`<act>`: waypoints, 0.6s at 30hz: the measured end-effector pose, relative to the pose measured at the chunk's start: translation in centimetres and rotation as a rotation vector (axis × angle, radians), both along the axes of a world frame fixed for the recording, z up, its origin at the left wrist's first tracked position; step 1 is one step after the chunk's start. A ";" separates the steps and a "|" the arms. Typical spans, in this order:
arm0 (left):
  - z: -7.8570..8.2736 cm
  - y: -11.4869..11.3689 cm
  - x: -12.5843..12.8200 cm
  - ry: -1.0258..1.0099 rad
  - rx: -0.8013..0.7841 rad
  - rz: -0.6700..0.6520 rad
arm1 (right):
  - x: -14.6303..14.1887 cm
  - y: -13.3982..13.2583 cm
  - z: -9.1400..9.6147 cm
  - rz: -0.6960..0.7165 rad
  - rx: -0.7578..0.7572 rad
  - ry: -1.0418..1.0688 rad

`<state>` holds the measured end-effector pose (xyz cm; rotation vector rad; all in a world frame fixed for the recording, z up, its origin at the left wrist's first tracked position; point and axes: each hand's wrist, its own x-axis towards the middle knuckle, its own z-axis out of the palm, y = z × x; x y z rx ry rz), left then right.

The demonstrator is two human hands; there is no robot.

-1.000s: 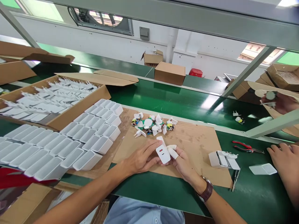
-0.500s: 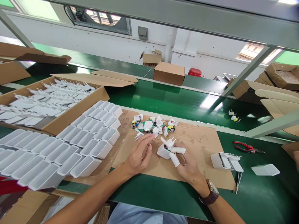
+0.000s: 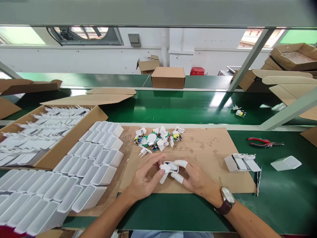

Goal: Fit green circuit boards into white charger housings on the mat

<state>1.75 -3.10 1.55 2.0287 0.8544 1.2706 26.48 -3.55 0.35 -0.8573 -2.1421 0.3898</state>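
Note:
Both hands meet over a brown cardboard sheet (image 3: pixel 213 152) on the green bench. My right hand (image 3: pixel 195 180), with white finger cots on two fingers and a watch on the wrist, grips a small white charger body (image 3: pixel 171 167). My left hand (image 3: pixel 145 178) pinches the white plug end of the same charger from the left. Just beyond the hands lies a small pile of circuit boards and white plug parts (image 3: pixel 157 138).
Rows of empty white charger shells (image 3: pixel 81 168) lie at the left, beside an open carton of white plug parts (image 3: pixel 42 132). To the right lie assembled white chargers (image 3: pixel 241 162), one loose shell (image 3: pixel 286 163) and red-handled pliers (image 3: pixel 264 142). A green conveyor (image 3: pixel 178 105) runs behind.
My view has tilted and shifted. The left hand came back onto the charger, which both hands now hold lower and nearer. The co-worker's hands at the right edge are gone from view.

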 end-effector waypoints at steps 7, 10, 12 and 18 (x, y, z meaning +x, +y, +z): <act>0.5 0.8 0.3 0.091 0.112 -0.033 | -0.2 0.1 -0.9 -0.032 -0.005 -0.025; 0.9 0.7 1.0 0.138 0.208 0.078 | -0.3 0.1 -0.9 -0.025 -0.012 -0.032; 1.0 0.5 1.6 0.166 0.249 0.171 | -0.4 0.0 -0.8 -0.028 -0.002 -0.029; 0.6 0.6 2.8 0.302 0.362 0.384 | -0.5 -0.2 -0.9 -0.009 0.005 -0.025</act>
